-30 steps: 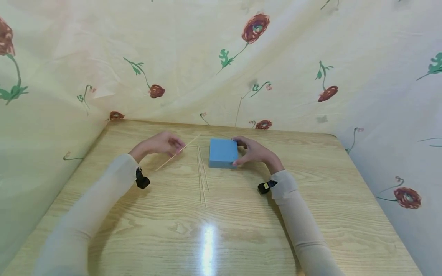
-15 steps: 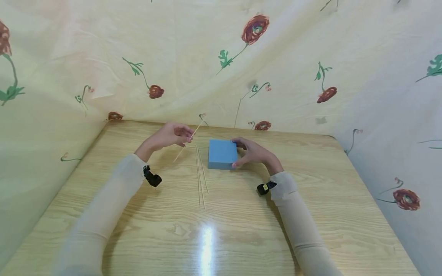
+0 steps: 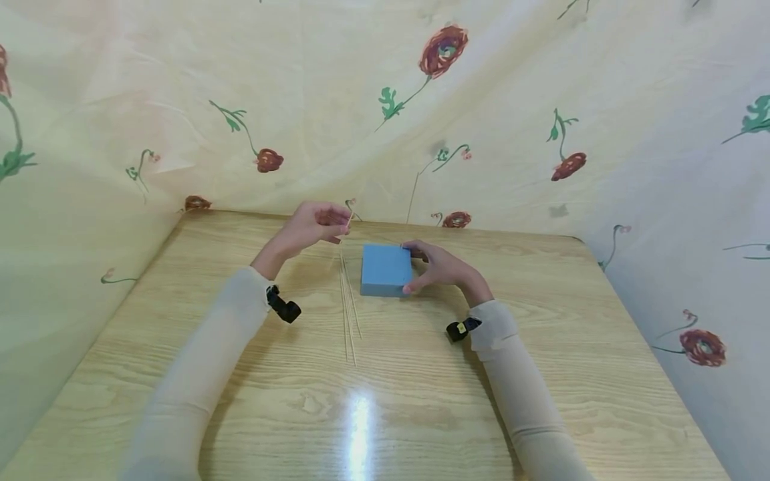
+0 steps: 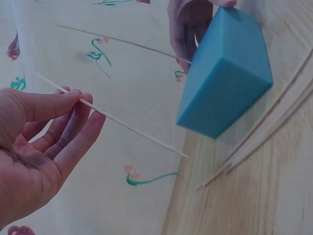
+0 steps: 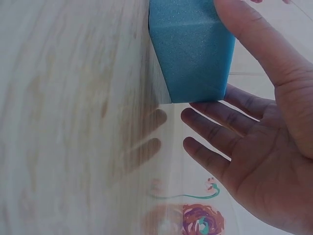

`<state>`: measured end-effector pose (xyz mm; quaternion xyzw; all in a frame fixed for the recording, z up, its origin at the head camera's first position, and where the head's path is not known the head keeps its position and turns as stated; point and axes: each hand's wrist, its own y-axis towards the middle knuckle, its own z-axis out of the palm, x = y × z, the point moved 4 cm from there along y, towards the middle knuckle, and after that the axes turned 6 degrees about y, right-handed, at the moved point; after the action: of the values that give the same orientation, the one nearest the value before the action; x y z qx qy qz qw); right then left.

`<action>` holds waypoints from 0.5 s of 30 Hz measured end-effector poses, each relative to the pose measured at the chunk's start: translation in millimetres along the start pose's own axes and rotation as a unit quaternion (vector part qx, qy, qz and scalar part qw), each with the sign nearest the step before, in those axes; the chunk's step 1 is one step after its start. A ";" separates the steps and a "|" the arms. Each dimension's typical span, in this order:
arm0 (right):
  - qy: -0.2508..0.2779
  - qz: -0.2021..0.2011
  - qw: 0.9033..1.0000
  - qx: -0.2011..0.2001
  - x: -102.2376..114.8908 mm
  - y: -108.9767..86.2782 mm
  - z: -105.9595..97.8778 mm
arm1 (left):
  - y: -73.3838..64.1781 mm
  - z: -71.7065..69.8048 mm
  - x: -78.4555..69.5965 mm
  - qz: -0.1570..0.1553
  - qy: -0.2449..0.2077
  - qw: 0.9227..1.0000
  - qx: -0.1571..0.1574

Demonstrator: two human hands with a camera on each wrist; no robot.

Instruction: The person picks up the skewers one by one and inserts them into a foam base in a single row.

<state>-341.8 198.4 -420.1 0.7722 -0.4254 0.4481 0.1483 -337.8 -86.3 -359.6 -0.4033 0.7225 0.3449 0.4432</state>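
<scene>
**Far side of the table point(image 3: 571, 321) is the busy one**

Wood runs wide toward the near and right edges. The left hand point(image 3: 309, 224) is up at the far edge. The right hand point(image 3: 442, 267), well inside the right edge, grips the block point(image 3: 386, 270) between thumb and fingers; the block sits near the far edge. Loose sticks point(image 4: 236, 156) lie just left, a narrow gap between. The left fingers pinch one slanted stick point(image 4: 137, 130), apart from the block.

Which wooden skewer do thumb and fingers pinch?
The skewer in the left hand, raised; another reaches the blue block, the others lie on the table.
</scene>
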 end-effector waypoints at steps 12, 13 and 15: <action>0.000 0.004 1.000 -0.002 -0.2 -0.6 0.7 | 19.9 20.5 -13.5 0.028 -0.074 0.996 -0.045; 0.000 0.005 1.000 -0.003 -0.6 -0.5 0.7 | 21.9 22.2 -14.1 0.032 -0.082 0.995 -0.050; -0.002 0.005 1.000 -0.003 -0.9 -0.6 0.5 | 26.0 25.5 -15.1 0.038 -0.096 0.993 -0.059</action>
<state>-341.2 198.8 -421.0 0.7705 -0.4310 0.4458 0.1477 -347.4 -48.9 -351.6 -0.3661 0.6700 0.4408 0.4719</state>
